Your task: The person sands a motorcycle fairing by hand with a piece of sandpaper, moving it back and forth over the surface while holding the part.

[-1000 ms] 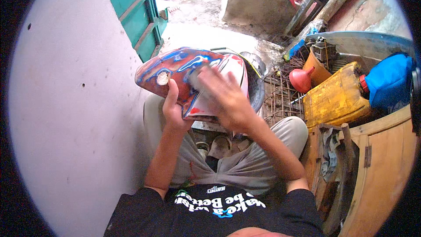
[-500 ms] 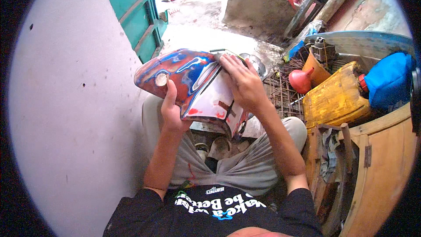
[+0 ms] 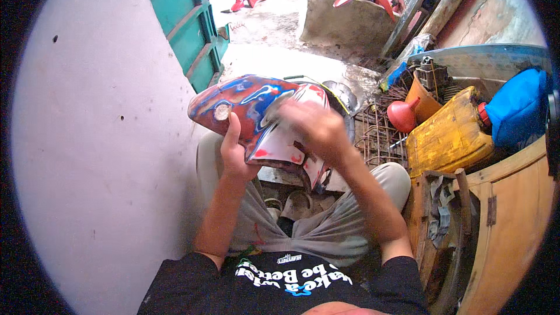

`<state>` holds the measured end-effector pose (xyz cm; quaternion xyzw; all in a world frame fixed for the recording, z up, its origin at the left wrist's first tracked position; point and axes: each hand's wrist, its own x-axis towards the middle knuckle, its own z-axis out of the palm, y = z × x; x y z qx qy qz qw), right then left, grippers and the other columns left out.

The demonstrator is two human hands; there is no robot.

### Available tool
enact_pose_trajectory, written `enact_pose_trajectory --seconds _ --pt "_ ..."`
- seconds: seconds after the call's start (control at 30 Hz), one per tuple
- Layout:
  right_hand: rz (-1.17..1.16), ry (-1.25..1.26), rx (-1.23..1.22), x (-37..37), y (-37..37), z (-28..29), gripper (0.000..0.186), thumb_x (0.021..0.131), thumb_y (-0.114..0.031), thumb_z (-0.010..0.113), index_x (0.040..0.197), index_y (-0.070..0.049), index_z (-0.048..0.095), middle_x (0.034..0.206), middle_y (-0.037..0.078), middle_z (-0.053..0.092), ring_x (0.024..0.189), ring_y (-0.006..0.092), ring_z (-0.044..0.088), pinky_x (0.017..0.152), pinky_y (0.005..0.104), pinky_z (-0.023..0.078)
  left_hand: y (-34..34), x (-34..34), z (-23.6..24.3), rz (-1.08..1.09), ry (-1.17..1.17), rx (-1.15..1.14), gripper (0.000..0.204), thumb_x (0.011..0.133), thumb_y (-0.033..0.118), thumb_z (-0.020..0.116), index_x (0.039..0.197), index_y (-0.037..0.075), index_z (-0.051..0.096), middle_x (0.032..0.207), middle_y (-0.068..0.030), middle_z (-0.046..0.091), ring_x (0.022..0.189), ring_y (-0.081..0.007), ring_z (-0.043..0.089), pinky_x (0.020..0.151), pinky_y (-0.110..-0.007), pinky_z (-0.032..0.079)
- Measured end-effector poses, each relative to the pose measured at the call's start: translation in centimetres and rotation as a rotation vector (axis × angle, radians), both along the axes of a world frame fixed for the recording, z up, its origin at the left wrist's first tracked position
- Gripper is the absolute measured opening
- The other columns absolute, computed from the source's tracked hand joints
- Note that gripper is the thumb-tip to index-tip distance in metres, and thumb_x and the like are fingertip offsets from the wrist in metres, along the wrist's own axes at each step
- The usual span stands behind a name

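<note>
A curved motorcycle body panel (image 3: pixel 278 149) is held up over my knees, its paint worn through in swirls of red-brown, blue and white at the left and white with red spots nearer me. My left hand (image 3: pixel 236 154) grips its lower left edge, thumb on top just below a round pale patch (image 3: pixel 221 112). Over the panel's upper middle is my right hand (image 3: pixel 318 128), smeared by motion. Something greyish (image 3: pixel 279 107) shows by its fingertips, too blurred to name. Part of the panel's right side is hidden behind that hand.
A pale wall (image 3: pixel 99 157) rises close on my left, with a green metal door (image 3: pixel 184 20) beyond. At right are a rusty wire rack (image 3: pixel 373 134), a red funnel (image 3: pixel 403 115), a yellow jerrycan (image 3: pixel 449 134) and a wooden cabinet (image 3: pixel 516 216). Red panels (image 3: pixel 248 2) lie farther off.
My right hand has drawn back toward me across the panel, its fingers now bent and blurred. My left hand keeps its grip. The view has shifted slightly.
</note>
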<state>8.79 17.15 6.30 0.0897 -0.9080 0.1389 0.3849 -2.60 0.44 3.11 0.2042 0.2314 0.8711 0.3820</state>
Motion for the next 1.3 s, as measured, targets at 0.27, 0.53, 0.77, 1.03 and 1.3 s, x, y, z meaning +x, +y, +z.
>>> enact_pose_trajectory --seconds 0.27,0.53,0.77,1.03,1.3 --pt "0.087 -0.006 0.12 0.0 -1.5 0.3 0.036 0.085 -0.014 0.063 0.12 -0.006 0.066 0.121 0.013 0.069 0.113 0.0279 0.067 0.099 0.041 0.053 -0.3 0.3 0.1 -0.021 -0.023 0.0 0.057 0.106 0.047 0.038 0.142 0.003 0.044 0.135 -0.0143 0.057 0.122 -0.0274 0.059 0.107 -0.043 0.045" --pt "0.139 0.033 0.184 0.0 -2.7 0.3 0.035 0.081 -0.016 0.067 0.116 -0.009 0.069 0.121 0.012 0.07 0.109 0.0289 0.069 0.095 0.0411 0.055 0.1 -1.3 -2.1 -0.177 -0.093 0.298 0.055 0.106 0.045 0.04 0.142 0.003 0.043 0.138 -0.0139 0.056 0.125 -0.0262 0.057 0.108 -0.044 0.044" --pt "-0.038 0.01 0.144 0.0 -1.1 -0.2 0.036 0.08 -0.013 0.066 0.115 -0.006 0.068 0.121 0.011 0.07 0.11 0.0262 0.069 0.095 0.0388 0.055 -0.2 0.1 -0.3 0.135 0.24 -0.091 0.059 0.106 0.049 0.037 0.142 0.003 0.044 0.137 -0.0137 0.057 0.125 -0.0258 0.057 0.108 -0.045 0.043" --pt "-0.116 -0.054 0.165 -0.3 1.3 0.9 0.039 0.084 -0.016 0.063 0.122 -0.007 0.065 0.125 0.015 0.068 0.12 0.0282 0.064 0.102 0.0418 0.05 -0.1 0.1 -0.6 0.11 0.096 -0.051 0.061 0.106 0.05 0.038 0.142 0.002 0.044 0.138 -0.0136 0.056 0.124 -0.0249 0.056 0.108 -0.043 0.044" --pt "-0.175 -0.071 0.03 -0.3 3.5 0.7 0.042 0.078 -0.006 0.07 0.12 -0.008 0.067 0.123 0.015 0.068 0.12 0.0341 0.062 0.102 0.0448 0.05 0.1 0.8 1.0 0.08 -0.065 -0.023 0.057 0.105 0.046 0.042 0.142 0.003 0.044 0.135 -0.0149 0.058 0.122 -0.028 0.059 0.106 -0.045 0.046"
